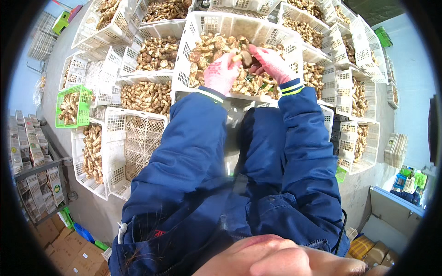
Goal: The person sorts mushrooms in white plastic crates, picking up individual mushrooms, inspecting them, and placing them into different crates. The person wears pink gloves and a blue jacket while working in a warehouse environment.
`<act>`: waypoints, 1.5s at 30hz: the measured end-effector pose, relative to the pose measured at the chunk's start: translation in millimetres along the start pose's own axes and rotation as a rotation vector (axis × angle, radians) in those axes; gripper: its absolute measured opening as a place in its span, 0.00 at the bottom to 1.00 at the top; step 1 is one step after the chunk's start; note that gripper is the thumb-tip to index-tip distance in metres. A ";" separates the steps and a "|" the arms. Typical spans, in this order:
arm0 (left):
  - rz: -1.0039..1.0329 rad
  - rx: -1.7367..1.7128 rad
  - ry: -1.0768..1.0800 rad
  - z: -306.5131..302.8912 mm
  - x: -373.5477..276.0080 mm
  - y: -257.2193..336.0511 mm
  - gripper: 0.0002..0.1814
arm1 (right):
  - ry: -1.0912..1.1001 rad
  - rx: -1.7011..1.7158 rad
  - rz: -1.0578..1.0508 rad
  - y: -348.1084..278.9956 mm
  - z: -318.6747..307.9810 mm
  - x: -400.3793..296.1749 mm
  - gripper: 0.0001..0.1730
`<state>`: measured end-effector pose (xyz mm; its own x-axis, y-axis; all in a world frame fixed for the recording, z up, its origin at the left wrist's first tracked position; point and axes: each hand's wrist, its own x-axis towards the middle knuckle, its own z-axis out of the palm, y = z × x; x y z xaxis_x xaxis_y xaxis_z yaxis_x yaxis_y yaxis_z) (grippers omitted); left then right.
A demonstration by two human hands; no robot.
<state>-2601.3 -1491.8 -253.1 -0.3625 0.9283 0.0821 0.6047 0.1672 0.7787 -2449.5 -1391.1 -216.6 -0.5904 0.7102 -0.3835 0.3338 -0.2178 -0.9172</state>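
Observation:
A white plastic crate [241, 25] of brown-and-cream mushrooms [214, 43] stands before me. Both my hands wear pink gloves and are over its contents. With bent fingers, my left hand [220, 74] holds the pale end of a mushroom. My right hand [272, 65] has its fingertips around the brown cap [247, 58] beside it. Whether cap and pale end belong to one mushroom is hard to tell. Between and below my hands lie more mushrooms, some apparently split or sliced, with bits of green among them.
White crates of mushrooms flank me, including one at left [146, 96] and one at right [359, 100]. A small green basket [73, 107] holds mushrooms too. At left, an open white crate [143, 148] shows its lattice floor. Stacked cartons [38, 172] and cardboard boxes [76, 252] stand lower left.

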 end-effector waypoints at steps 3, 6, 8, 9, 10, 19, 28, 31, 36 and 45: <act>-0.226 -0.343 -0.123 -9.1 1.8 -6.8 0.14 | 0.202 0.179 -0.046 3.9 22.4 -15.4 0.29; -0.409 -0.720 -0.173 -15.1 6.1 -13.8 0.15 | 0.179 0.271 -0.040 11.4 40.2 -22.9 0.22; -0.475 -0.876 -0.156 -18.1 9.4 -17.0 0.14 | 0.086 0.281 -0.009 15.4 48.7 -23.2 0.21; -0.462 -0.945 -0.148 -18.8 10.5 -18.0 0.15 | 0.094 0.248 -0.046 16.4 51.4 -22.4 0.20; -0.467 -0.987 -0.091 -18.7 9.7 -18.4 0.17 | 0.081 0.206 -0.058 17.8 54.6 -22.5 0.20; -0.492 -1.569 -0.415 -1.2 20.9 -35.4 0.21 | 0.006 0.115 -0.047 9.8 62.4 -19.9 0.17; -0.821 -1.389 -0.193 -0.3 16.6 -60.1 0.16 | -0.199 -0.403 -0.071 50.6 24.9 3.2 0.25; -0.554 -0.849 -0.320 -5.3 13.6 -53.2 0.15 | 0.386 -0.557 -0.054 72.7 -33.3 26.8 0.22; -0.465 -0.854 -0.459 -4.7 25.4 -45.4 0.18 | 0.673 -1.116 0.126 112.1 -135.4 69.6 0.23; -0.224 -0.150 -0.477 20.2 38.9 -44.7 0.21 | 0.648 -1.405 0.180 147.6 -139.9 142.4 0.15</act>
<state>-2628.1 -1456.4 -297.4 -0.0879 0.9287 -0.3603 0.4287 0.3617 0.8279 -2381.5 -1228.4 -391.5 -0.1858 0.9823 -0.0233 0.9761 0.1872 0.1104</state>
